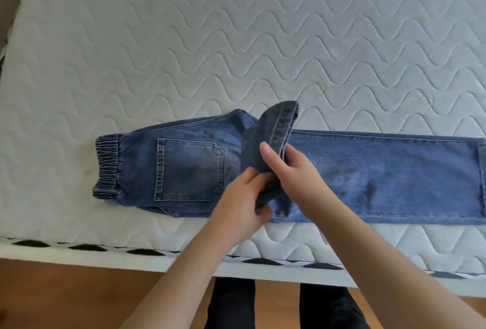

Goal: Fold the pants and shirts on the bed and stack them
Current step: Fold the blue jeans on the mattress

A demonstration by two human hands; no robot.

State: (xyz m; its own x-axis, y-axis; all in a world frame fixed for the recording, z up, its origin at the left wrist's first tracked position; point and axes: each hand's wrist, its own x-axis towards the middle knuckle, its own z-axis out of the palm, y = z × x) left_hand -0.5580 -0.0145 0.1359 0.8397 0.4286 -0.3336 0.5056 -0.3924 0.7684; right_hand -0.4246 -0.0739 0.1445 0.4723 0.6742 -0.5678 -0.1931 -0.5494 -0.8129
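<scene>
Early in the task — the blue jeans lie lengthwise along the mattress near edge, one leg's hem lifted, left hand and right hand both pinching it; no stack or shirts visible

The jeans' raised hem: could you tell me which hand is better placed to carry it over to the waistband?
Probably the left hand: it grips the jeans at the hem on the waistband side. The right hand would have to cross over it.

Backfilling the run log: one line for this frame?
jeans flat on mattress | left hand + right hand grip hem | fold unfinished
</scene>
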